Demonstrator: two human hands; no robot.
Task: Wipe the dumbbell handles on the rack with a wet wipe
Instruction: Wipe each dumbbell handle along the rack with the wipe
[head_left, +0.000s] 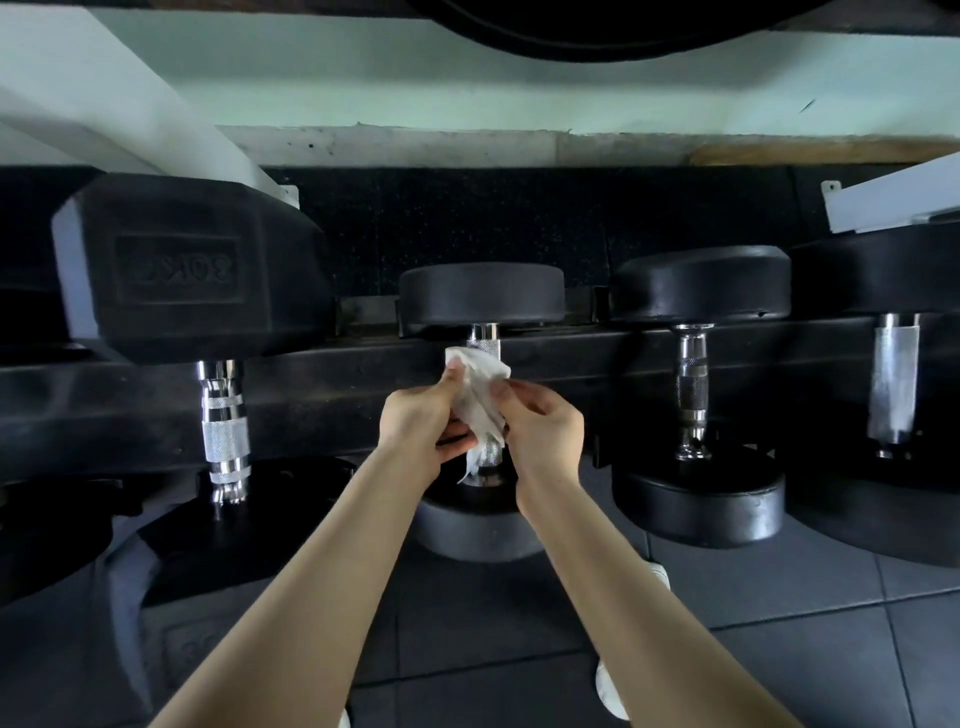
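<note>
A white wet wipe (480, 395) is draped around the chrome handle (484, 340) of the middle round dumbbell on the black rack (322, 384). My left hand (423, 423) grips the wipe and the handle from the left. My right hand (543, 428) pinches the wipe's right edge between thumb and fingers. The handle's lower end (487, 460) shows below the wipe. A hexagonal 30 kg dumbbell with a knurled handle (224, 431) lies to the left. Two more round dumbbells with chrome handles (693, 389) (893, 384) lie to the right.
A pale wall with white rack struts (119, 98) rises behind the rack. Dark rubber floor tiles (779, 649) lie below, with the tips of white shoes (610, 691) visible. A large black round object (613, 26) hangs at the top edge.
</note>
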